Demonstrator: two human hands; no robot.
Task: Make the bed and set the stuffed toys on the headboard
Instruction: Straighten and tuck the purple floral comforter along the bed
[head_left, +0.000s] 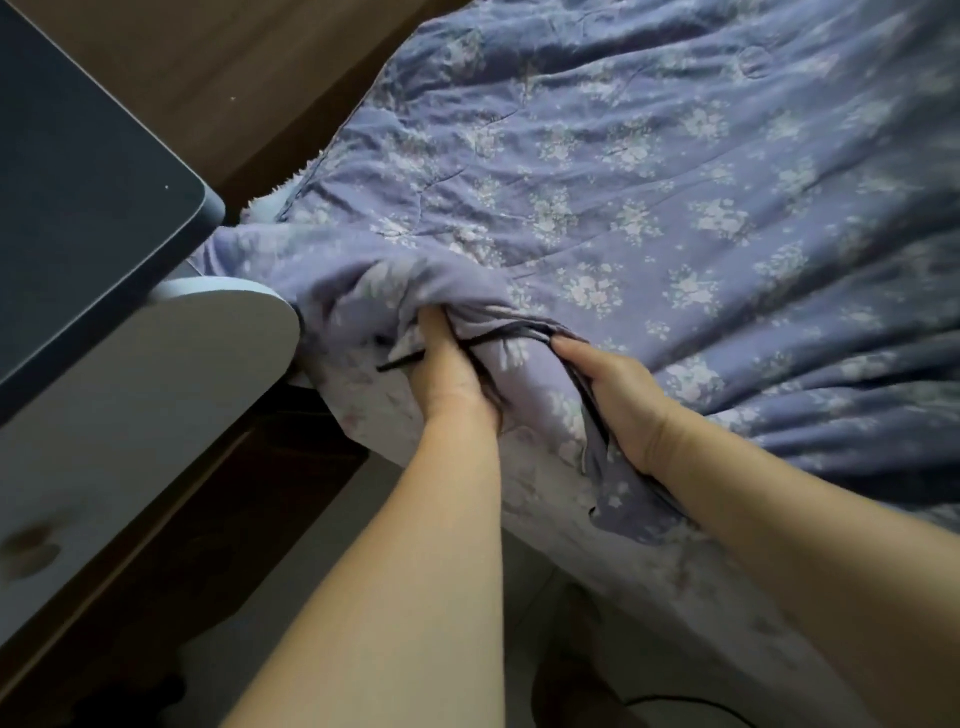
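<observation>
Two bare forearms reached up from the bottom of the view toward the near corner of the bed. The left hand (452, 374) was pushed into a bunched fold of the quilt (649, 171), its fingers buried in the cloth and closed on it, with a dark cord (402, 360) showing just beside the thumb. The right hand (618, 400) sat just beside it, fingers curled around a gathered ridge of the same quilt, the thumb lying along the top of the fold. Between the two hands the fabric was pulled into a tight, twisted bundle with dark edging running through it. Below the hands a paler flowered layer hung down the side of the bed toward the floor (322, 597), where a thin dark cable (691, 702) lay near the bottom edge. To the left stood a white cabinet (130, 395) with a rounded corner, touching the bunched quilt, and above it a dark blue tabletop (78, 197). Beyond the hands the blue quilt, printed with white flowers, spread wrinkled across the bed to the far right. At the far left edge of the bed a strip of brown wooden board (249, 88) ran along the quilt. No stuffed toys were in view.
</observation>
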